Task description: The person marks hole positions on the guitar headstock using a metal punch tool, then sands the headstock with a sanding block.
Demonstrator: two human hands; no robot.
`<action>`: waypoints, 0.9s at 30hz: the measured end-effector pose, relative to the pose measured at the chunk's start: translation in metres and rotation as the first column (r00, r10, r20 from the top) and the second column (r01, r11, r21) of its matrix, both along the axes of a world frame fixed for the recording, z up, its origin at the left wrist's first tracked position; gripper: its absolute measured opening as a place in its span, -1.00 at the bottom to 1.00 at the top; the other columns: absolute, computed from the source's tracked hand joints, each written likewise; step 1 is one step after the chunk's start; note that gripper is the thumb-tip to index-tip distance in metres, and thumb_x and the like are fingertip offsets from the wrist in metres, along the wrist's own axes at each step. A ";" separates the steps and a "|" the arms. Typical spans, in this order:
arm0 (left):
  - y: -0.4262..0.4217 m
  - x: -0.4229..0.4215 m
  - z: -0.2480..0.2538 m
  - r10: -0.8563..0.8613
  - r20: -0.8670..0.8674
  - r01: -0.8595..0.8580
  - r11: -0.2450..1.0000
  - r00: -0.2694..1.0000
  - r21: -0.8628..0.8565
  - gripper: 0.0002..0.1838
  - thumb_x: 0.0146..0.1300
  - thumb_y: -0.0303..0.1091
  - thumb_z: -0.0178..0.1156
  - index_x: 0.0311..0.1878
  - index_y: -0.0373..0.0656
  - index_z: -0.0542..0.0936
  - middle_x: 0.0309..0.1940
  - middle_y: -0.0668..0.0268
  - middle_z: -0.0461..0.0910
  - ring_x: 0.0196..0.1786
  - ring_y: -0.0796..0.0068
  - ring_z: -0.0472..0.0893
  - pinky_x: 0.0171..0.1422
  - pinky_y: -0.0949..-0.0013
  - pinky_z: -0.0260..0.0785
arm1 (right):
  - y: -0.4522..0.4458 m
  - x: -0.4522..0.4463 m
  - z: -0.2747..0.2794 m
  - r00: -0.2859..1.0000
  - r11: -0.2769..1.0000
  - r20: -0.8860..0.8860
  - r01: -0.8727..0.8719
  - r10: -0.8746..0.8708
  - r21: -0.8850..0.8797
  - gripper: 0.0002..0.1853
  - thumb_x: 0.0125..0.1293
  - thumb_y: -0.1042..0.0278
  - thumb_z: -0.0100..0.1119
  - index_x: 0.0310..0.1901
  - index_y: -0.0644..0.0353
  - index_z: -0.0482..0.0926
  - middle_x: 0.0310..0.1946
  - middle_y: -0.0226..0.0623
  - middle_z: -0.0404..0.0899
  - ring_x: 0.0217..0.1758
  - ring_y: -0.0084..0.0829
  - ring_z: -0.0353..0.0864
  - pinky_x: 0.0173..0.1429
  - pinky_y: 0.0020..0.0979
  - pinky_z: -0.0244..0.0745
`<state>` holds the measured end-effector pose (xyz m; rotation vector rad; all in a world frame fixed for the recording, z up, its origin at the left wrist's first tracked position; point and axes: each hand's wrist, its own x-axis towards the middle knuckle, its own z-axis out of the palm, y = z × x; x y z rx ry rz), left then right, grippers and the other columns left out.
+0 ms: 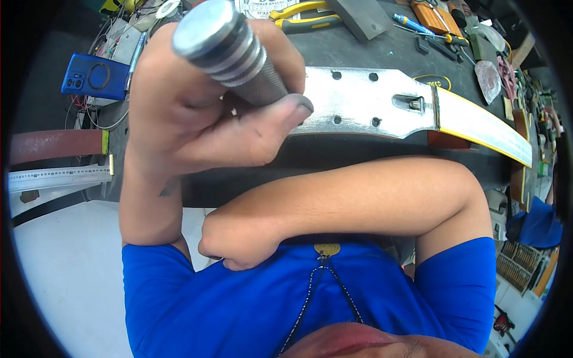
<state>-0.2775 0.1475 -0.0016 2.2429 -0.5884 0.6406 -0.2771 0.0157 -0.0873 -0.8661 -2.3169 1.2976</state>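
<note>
My left hand (pixel 203 113) is wrapped round a shiny metal tool with a knurled handle (pixel 233 56) and a flat round end that points up at the camera. Its working end is hidden by my fingers. Below the hand lies a guitar neck (pixel 471 116), its silvery headstock (pixel 358 101) pierced by tuner holes and a truss rod slot. My right hand (pixel 242 238) is curled into a fist close to my chest, the forearm crossing in front of me. Whether that fist holds anything is hidden.
Yellow-handled pliers (pixel 307 17) and a grey block (pixel 364 18) lie at the back of the dark bench. A blue phone (pixel 92 76) is at the left, above a steel ruler (pixel 59 177). Small tools and a clear bag (pixel 488 82) crowd the right.
</note>
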 end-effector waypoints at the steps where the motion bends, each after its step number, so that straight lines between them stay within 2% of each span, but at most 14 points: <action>1: -0.001 0.001 -0.001 -0.003 0.000 0.003 1.000 1.000 -0.003 -0.77 0.19 -0.57 0.35 -0.11 -0.52 0.69 -0.26 0.02 0.74 -0.31 0.38 0.71 -0.21 0.36 0.56 | 0.000 0.000 0.001 1.000 1.000 0.005 -0.003 0.003 -0.007 -0.70 0.32 0.29 0.24 -0.27 0.42 0.79 -0.32 0.17 0.77 -0.20 0.15 0.78 -0.03 0.05 0.66; 6: 0.000 0.000 -0.001 -0.011 0.003 0.011 0.999 1.000 -0.043 -0.76 0.20 -0.55 0.35 -0.10 -0.52 0.69 -0.24 0.01 0.74 -0.30 0.37 0.71 -0.20 0.36 0.55 | -0.001 0.003 0.004 1.000 1.000 -0.003 0.007 -0.007 -0.007 -0.70 0.32 0.29 0.25 -0.24 0.42 0.80 -0.29 0.17 0.77 -0.15 0.14 0.78 0.00 0.05 0.67; 10: 0.003 0.003 -0.001 -0.026 0.007 0.026 1.000 1.000 -0.002 -0.72 0.17 -0.54 0.34 -0.09 -0.53 0.69 -0.26 0.00 0.73 -0.35 0.37 0.69 -0.24 0.35 0.53 | 0.001 0.003 0.004 1.000 1.000 0.006 -0.008 0.008 -0.017 -0.70 0.31 0.29 0.24 -0.24 0.41 0.80 -0.28 0.18 0.77 -0.15 0.15 0.78 0.00 0.05 0.67; 13: -0.003 0.000 -0.001 0.018 -0.012 -0.019 0.994 1.000 -0.108 -0.70 0.18 -0.54 0.33 -0.04 -0.53 0.68 -0.26 0.02 0.73 -0.36 0.39 0.68 -0.26 0.35 0.52 | 0.001 0.000 0.001 1.000 1.000 0.001 -0.004 0.004 0.008 -0.70 0.30 0.29 0.23 -0.25 0.42 0.80 -0.30 0.19 0.77 -0.16 0.15 0.78 0.00 0.05 0.67; 15: -0.001 0.003 -0.011 -0.062 0.101 0.078 0.983 0.993 -0.168 -0.71 0.20 -0.56 0.31 -0.03 -0.53 0.68 -0.22 0.04 0.73 -0.31 0.42 0.68 -0.23 0.38 0.51 | 0.000 0.000 0.000 1.000 1.000 -0.007 0.001 -0.001 0.013 -0.69 0.29 0.30 0.23 -0.26 0.42 0.80 -0.31 0.19 0.76 -0.18 0.16 0.78 -0.01 0.05 0.67; 16: 0.004 0.004 -0.004 -0.103 0.046 0.105 0.993 0.994 -0.045 -0.76 0.25 -0.58 0.29 -0.04 -0.52 0.67 -0.19 0.04 0.73 -0.28 0.45 0.66 -0.22 0.39 0.50 | 0.000 0.001 0.001 1.000 1.000 -0.012 -0.001 0.002 0.006 -0.69 0.29 0.30 0.23 -0.26 0.42 0.80 -0.32 0.19 0.76 -0.19 0.16 0.78 -0.02 0.05 0.67; 19: 0.000 -0.007 -0.012 0.069 -0.091 -0.090 0.962 0.993 -0.257 -0.80 0.29 -0.56 0.29 -0.07 -0.49 0.67 -0.19 0.02 0.72 -0.30 0.44 0.65 -0.23 0.37 0.50 | 0.001 0.001 0.001 1.000 1.000 -0.022 0.001 -0.001 0.024 -0.69 0.29 0.30 0.22 -0.27 0.43 0.79 -0.33 0.19 0.76 -0.20 0.15 0.78 -0.03 0.05 0.66; 23: 0.008 -0.004 -0.010 -0.018 0.052 0.027 0.984 0.998 -0.174 -0.81 0.36 -0.51 0.30 -0.07 -0.47 0.67 -0.15 0.02 0.71 -0.31 0.48 0.63 -0.22 0.42 0.48 | 0.001 -0.001 -0.001 1.000 1.000 -0.005 -0.004 0.004 0.003 -0.70 0.29 0.31 0.22 -0.27 0.43 0.79 -0.33 0.18 0.76 -0.21 0.15 0.78 -0.04 0.05 0.66; 27: 0.006 -0.010 -0.009 0.086 -0.001 -0.080 0.912 0.996 -0.402 -0.70 0.47 -0.36 0.29 0.01 -0.50 0.66 -0.13 0.01 0.71 -0.32 0.48 0.66 -0.28 0.42 0.52 | 0.001 -0.003 -0.004 1.000 1.000 -0.012 -0.002 0.002 -0.028 -0.70 0.30 0.32 0.22 -0.28 0.43 0.79 -0.34 0.16 0.76 -0.21 0.14 0.78 -0.05 0.05 0.65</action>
